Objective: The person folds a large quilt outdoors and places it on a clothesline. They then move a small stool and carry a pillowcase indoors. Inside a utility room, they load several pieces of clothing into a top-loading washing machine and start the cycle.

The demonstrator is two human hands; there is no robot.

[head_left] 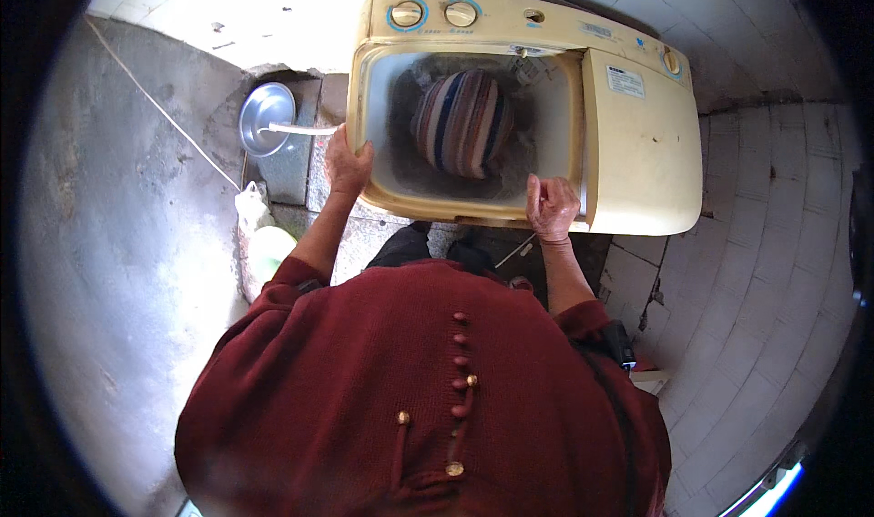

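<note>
A cream twin-tub washing machine (644, 144) stands in front of me, its left tub uncovered. Inside the tub, a bundle of striped cloth (462, 124) in brown, cream and dark blue bulges up from dark, murky water (410, 167). My left hand (347, 162) is closed over the tub's left rim, thumb on top. A white hose (305, 130) reaches that hand's fingertips from the left; whether the fingers touch it I cannot tell. On the front rim near the right corner, my right hand (552, 209) rests with curled fingers, apart from the cloth.
A silver metal basin (267, 107) sits on the floor at the left, the hose lying over it. Knobs (407, 14) line the machine's back panel. A pale green round object (271, 248) lies left of my legs. White tiled wall (774, 235) is at the right.
</note>
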